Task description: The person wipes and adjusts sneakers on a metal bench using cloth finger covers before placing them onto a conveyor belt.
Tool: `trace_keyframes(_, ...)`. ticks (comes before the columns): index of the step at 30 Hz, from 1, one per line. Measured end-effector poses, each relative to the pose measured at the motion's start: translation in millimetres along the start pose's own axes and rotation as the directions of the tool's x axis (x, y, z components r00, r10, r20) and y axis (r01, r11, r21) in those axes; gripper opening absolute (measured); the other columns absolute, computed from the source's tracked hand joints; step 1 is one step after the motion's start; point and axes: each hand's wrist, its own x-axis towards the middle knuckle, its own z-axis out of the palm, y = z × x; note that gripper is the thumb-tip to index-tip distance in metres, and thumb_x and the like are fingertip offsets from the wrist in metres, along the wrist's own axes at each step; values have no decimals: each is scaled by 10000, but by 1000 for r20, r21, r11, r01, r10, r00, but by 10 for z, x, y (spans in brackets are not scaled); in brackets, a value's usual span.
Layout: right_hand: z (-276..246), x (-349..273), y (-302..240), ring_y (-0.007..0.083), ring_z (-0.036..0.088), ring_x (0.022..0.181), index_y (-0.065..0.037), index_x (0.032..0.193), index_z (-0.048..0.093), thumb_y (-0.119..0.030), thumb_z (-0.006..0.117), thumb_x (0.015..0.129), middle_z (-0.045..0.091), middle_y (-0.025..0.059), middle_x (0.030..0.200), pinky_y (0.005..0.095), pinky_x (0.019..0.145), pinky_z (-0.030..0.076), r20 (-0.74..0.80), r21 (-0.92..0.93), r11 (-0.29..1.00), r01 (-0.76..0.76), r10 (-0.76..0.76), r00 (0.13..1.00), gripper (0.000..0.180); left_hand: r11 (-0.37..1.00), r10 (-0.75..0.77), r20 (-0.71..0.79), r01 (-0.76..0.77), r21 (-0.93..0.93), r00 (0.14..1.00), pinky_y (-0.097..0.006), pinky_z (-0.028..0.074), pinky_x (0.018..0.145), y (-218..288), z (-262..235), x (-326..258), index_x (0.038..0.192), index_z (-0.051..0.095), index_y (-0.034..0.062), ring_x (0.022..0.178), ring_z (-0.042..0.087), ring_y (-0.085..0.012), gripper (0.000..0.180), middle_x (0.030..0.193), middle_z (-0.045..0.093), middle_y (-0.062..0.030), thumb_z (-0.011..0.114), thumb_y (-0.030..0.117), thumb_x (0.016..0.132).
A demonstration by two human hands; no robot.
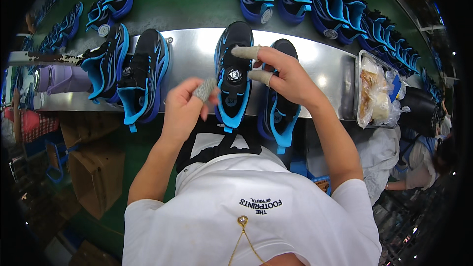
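Observation:
A black sports shoe [235, 37] with a blue collar lies on the metal ledge in front of me, toe pointing away. On its tongue sits a round dial [234, 75]. My right hand [283, 71] has fingers stretched apart, two in beige finger covers, one reaching over the shoe's upper above the dial. Beside the shoe's left edge, my left hand [186, 104] is curled closed and slightly blurred, a grey cover on one digit; what it may pinch is hidden. A second shoe [285, 51] stands under my right hand, partly covered by it.
Another pair of shoes [151, 54] rests on the ledge's left part, near a purple bottle [66, 79]. To the right is a metal tray [358, 88] of plastic bags. Rows of similar shoes [340, 15] stand on the green surface beyond. Cardboard boxes [96, 177] are at lower left.

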Motion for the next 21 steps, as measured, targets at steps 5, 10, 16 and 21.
trace_keyframes(5, 84, 200, 67, 229, 604, 975, -135, 1306, 622, -16, 680, 814, 656, 38, 1208, 351, 903, 490, 145, -92, 985, 148, -133, 980, 510, 870, -131, 91, 158, -468, 987, -236, 507, 548, -31, 152, -66, 1227, 578, -67, 913, 681, -233, 324, 1132, 646, -174, 532, 160, 1001)
trace_keyframes(10, 301, 169, 30, 267, 591, 843, -100, 1124, 692, -75, 720, 796, 609, 97, 938, 349, 767, 497, -28, -144, 981, 132, -137, 990, 331, 690, -97, 85, 128, -713, 992, -280, 549, 692, -131, 365, -41, 1209, 515, -85, 994, 649, -241, 267, 1127, 592, -177, 499, 68, 990)
trace_keyframes(16, 313, 159, -66, 198, 542, 769, -139, 1208, 675, -24, 718, 780, 550, 57, 889, 294, 706, 467, -76, -181, 978, 101, -117, 990, 446, 710, -113, 121, 166, -685, 986, -267, 542, 686, -163, 290, -16, 1237, 518, -85, 1133, 618, -303, 290, 1198, 582, -177, 487, 66, 992)
trace_keyframes(21, 374, 112, 2, 228, 546, 803, -123, 1183, 679, -19, 712, 783, 545, 70, 889, 319, 717, 469, -12, -180, 969, 169, -174, 985, 415, 693, -101, 118, 155, -704, 988, -262, 534, 678, -190, 324, -26, 1237, 513, -88, 1136, 615, -305, 286, 1204, 576, -190, 470, 41, 985)
